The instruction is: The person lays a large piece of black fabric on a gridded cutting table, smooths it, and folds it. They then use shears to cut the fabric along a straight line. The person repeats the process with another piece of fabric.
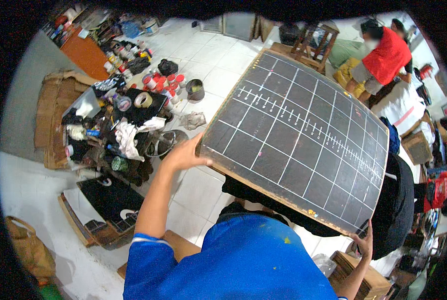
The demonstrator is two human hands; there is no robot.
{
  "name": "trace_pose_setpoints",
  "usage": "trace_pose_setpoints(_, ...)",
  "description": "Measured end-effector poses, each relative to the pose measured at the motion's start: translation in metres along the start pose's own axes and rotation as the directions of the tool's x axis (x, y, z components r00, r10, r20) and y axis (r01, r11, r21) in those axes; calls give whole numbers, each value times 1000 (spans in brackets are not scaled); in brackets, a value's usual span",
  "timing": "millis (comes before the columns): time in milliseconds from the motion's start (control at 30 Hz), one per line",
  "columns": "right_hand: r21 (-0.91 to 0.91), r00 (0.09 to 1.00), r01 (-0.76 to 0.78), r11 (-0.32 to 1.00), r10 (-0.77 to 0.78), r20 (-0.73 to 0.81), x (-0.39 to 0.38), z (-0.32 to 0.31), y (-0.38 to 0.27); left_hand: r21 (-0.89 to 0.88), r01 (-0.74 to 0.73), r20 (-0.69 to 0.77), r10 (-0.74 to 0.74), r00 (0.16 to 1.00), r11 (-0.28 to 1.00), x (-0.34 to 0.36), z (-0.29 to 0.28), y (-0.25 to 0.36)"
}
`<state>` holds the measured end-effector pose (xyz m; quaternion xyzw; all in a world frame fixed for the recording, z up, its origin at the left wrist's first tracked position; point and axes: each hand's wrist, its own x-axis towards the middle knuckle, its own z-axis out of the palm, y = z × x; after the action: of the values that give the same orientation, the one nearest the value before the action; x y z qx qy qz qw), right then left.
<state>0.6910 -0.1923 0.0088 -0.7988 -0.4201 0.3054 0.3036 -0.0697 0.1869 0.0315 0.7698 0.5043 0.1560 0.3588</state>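
A large black board (289, 172) with a white grid and a row of ruler-like marks is held up tilted in front of me. Its edges look like bare, worn wood, with small yellow flecks on the near edge. My left hand (186, 154) grips the board's near left corner, the thumb lying along the edge and the other fingers hidden beneath. At the near right corner, my right hand (364, 242) is closed on the edge. Dark fabric (268, 202) shows under the board.
A cluttered low table (133, 115) with tape rolls and rags stands at left, with several red-lidded containers (166, 82) and a bucket (195, 90) beyond. A wooden chair (316, 45) stands ahead. A person in red (387, 55) bends at far right near white sacks (401, 107).
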Motion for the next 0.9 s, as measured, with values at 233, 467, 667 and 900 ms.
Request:
trace_pose_setpoints(233,-524,991,-41,851,-30,-127,-18,21,-29,138,176,-72,-167,983,975,-21,8,29)
trace_pose_setpoints(467,-530,993,-65,845,0,-121,-21,21,-38,250,165,-68,-153,986,954,-17,1,31)
trace_pose_setpoints(667,-546,991,-75,835,0,-136,-22,23,-45,343,212,-91,-192,977,915,-14,6,34)
trace_pose_setpoints(900,-515,989,-24,857,-56,-138,-20,27,-47,134,125,-64,-118,991,983,-17,14,14)
